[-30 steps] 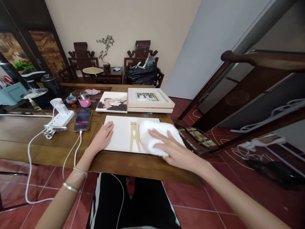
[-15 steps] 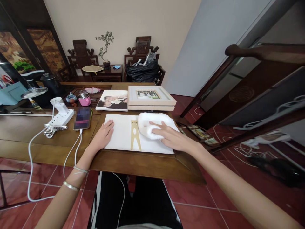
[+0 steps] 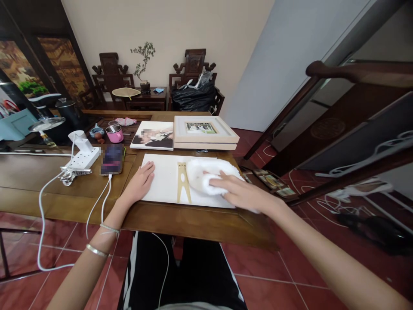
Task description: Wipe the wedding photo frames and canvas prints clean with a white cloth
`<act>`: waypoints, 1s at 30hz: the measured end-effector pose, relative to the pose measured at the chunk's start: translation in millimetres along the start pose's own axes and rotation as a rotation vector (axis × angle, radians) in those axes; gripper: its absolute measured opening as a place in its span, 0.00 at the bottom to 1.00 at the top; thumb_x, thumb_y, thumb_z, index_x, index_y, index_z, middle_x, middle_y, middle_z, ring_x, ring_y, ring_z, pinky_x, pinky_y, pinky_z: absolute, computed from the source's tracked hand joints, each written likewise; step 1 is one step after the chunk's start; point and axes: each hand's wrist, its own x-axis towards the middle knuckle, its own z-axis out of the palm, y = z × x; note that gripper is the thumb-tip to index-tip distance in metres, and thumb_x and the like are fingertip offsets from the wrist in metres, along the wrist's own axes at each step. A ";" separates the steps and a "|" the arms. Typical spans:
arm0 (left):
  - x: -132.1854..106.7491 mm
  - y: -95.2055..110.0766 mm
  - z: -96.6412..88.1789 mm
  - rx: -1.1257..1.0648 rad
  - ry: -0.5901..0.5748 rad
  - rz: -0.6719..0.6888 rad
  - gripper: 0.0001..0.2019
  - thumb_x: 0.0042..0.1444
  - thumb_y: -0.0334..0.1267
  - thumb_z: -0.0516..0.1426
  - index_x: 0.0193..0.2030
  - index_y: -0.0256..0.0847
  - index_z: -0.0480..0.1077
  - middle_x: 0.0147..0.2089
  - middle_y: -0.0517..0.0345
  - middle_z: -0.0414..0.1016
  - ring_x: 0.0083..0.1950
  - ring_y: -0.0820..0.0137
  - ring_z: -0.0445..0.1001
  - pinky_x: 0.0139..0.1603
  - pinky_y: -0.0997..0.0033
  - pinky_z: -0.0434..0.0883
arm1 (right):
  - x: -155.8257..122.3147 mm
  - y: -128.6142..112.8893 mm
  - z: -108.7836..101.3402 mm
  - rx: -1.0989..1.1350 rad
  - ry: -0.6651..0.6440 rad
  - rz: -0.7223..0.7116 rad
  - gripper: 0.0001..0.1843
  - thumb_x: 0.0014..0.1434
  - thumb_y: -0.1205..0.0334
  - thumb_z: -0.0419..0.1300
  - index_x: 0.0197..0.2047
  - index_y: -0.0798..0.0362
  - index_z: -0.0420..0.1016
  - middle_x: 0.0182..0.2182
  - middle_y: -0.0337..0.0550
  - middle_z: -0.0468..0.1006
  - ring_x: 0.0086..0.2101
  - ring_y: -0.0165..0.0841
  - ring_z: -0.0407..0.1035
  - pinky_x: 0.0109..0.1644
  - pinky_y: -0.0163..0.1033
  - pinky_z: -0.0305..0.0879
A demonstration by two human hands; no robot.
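A white flat panel [image 3: 164, 176] lies near the front edge of the wooden table, with a gold two-legged stand piece [image 3: 183, 183] on its middle. My left hand [image 3: 143, 180] rests flat on the panel's left edge, fingers stretched out. My right hand [image 3: 238, 191] is closed on a white fluffy cloth [image 3: 203, 172], pressed on the right part of the panel. The cloth covers that part, and motion blurs the hand somewhat. Behind the panel are a photo print [image 3: 155, 134] on a white board and a pale picture frame [image 3: 226, 129] stacked on another.
A phone [image 3: 112, 159] on a charging cable and a white power strip [image 3: 84, 159] lie to the left. Behind them stand a pink cup [image 3: 114, 134] and a glass lid [image 3: 47, 124]. A dark wooden chair [image 3: 335, 120] stands close on the right.
My right hand has moved slightly right and toward me, drawing and bunching the cloth. My left hand stays in place.
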 end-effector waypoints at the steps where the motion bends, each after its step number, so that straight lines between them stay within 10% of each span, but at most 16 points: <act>1: 0.0 0.0 -0.2 0.000 0.001 -0.002 0.24 0.66 0.43 0.39 0.63 0.35 0.61 0.69 0.46 0.56 0.71 0.63 0.50 0.69 0.52 0.48 | 12.2 7.6 -1.7 -0.006 0.019 0.036 0.30 0.50 0.71 0.45 0.56 0.54 0.68 0.55 0.50 0.72 0.60 0.51 0.58 0.59 0.57 0.58; 9: -0.3 -1.2 0.0 -0.007 0.005 -0.005 0.24 0.66 0.43 0.40 0.63 0.36 0.61 0.69 0.46 0.56 0.71 0.64 0.51 0.70 0.53 0.47 | 58.2 39.9 -2.7 -0.025 0.159 0.015 0.28 0.51 0.69 0.45 0.55 0.53 0.69 0.43 0.50 0.76 0.49 0.49 0.67 0.53 0.53 0.63; 22: 0.1 1.0 1.3 -0.004 0.004 -0.001 0.24 0.66 0.42 0.39 0.62 0.34 0.61 0.69 0.45 0.56 0.71 0.62 0.50 0.69 0.53 0.47 | -68.3 -42.2 18.5 0.034 0.018 -0.170 0.27 0.42 0.78 0.47 0.42 0.47 0.73 0.66 0.36 0.56 0.65 0.42 0.48 0.66 0.54 0.52; 30: -0.3 1.1 0.0 -0.013 0.008 -0.010 0.24 0.66 0.43 0.40 0.63 0.34 0.61 0.68 0.44 0.56 0.71 0.63 0.51 0.70 0.53 0.47 | -0.4 -5.7 5.5 0.004 0.064 0.011 0.28 0.48 0.73 0.46 0.51 0.49 0.71 0.52 0.45 0.74 0.54 0.48 0.66 0.54 0.51 0.64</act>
